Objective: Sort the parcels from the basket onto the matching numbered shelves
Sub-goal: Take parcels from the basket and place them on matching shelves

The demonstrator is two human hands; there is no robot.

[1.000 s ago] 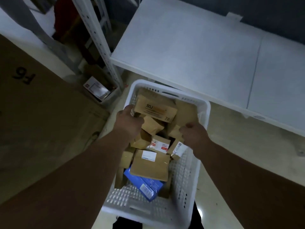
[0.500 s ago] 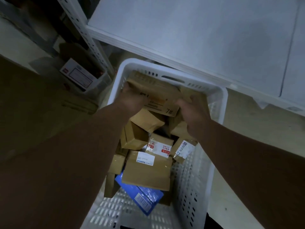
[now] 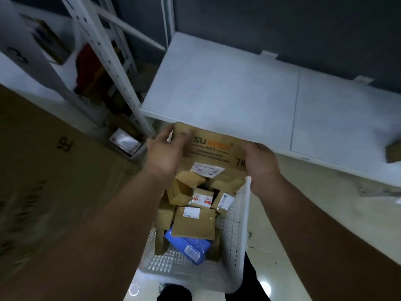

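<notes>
Head: both hands [image 3: 165,157] hold box [image 3: 211,148]; shelf [image 3: 238,94] beyond.

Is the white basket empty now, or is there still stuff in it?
Still stuff in it. The white basket holds several brown parcels and a blue parcel, piled below the box gripped by both hands.
</notes>
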